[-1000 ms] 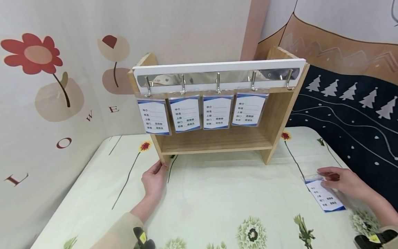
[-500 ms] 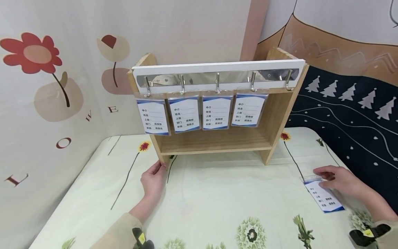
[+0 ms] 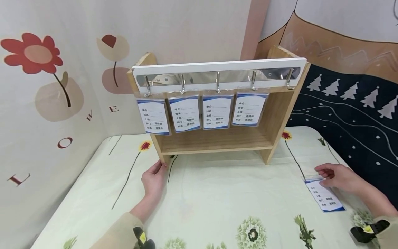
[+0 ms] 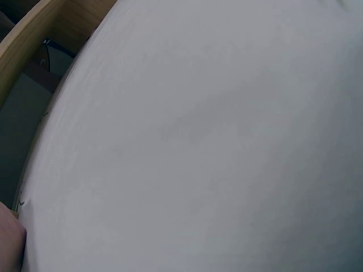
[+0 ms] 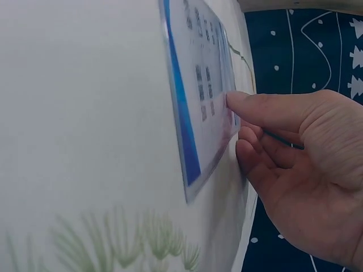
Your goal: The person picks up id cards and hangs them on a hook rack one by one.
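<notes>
A small wooden shelf stands on the table, and my left hand grips the foot of its left side panel with thumb and fingers. Only a bit of that hand enters the left wrist view. Over at the right, a badge in a clear plastic sleeve lies on the tablecloth, printed white with blue corners. My right hand pinches it near its upper right edge. In the right wrist view the thumb presses the face of the badge, while the other fingers curl at its edge.
Across the shelf's front runs a white rail with several metal hooks. Similar badges hang there in a row, and the rightmost hook holds none. A patterned curtain borders the table's right side.
My right hand has shifted slightly, its fingers a little farther left over the badge's top end. The badge, the shelf and my left hand stay practically where they were.
</notes>
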`<move>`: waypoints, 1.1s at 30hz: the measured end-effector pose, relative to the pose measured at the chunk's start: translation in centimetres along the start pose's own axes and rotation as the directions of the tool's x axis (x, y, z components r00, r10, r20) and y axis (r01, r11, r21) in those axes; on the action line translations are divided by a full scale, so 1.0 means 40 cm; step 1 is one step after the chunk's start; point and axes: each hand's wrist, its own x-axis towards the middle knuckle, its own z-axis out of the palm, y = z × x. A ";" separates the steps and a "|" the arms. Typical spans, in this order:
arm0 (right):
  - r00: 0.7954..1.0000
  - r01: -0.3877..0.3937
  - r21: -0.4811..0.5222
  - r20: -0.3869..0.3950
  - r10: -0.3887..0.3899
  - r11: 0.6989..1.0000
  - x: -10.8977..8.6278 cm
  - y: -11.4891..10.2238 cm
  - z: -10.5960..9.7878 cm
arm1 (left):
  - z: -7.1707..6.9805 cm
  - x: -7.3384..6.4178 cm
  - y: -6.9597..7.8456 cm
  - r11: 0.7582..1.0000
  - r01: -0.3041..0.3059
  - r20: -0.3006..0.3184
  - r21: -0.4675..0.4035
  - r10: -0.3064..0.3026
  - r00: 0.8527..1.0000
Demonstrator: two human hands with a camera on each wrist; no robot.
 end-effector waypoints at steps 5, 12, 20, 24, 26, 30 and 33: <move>1.000 0.002 0.007 0.004 -0.002 1.000 -0.003 -0.003 0.003 | 0.004 0.001 0.000 1.000 -0.001 -0.003 -0.007 0.001 1.000; 1.000 -0.008 0.014 0.015 0.008 1.000 0.004 -0.009 0.004 | 0.002 0.002 0.001 1.000 0.012 0.000 -0.013 -0.012 1.000; 1.000 -0.007 0.023 0.015 0.006 1.000 -0.004 -0.004 0.003 | 0.005 0.001 -0.001 1.000 0.013 0.001 -0.011 -0.013 1.000; 1.000 0.001 0.060 0.020 -0.002 0.998 -0.011 0.001 0.007 | 0.006 0.001 -0.002 1.000 0.007 -0.008 -0.015 -0.007 1.000; 1.000 0.005 0.080 0.023 -0.007 0.997 -0.014 0.002 0.008 | 0.007 0.000 -0.002 1.000 0.003 -0.010 -0.018 -0.004 1.000; 1.000 0.028 0.088 0.005 -0.029 0.996 -0.019 0.010 0.013 | 0.007 -0.001 -0.001 1.000 0.005 -0.003 -0.014 -0.005 1.000; 0.999 0.051 0.091 -0.019 -0.049 0.995 -0.023 0.019 0.020 | 0.005 0.000 0.000 1.000 0.009 -0.001 -0.006 -0.009 1.000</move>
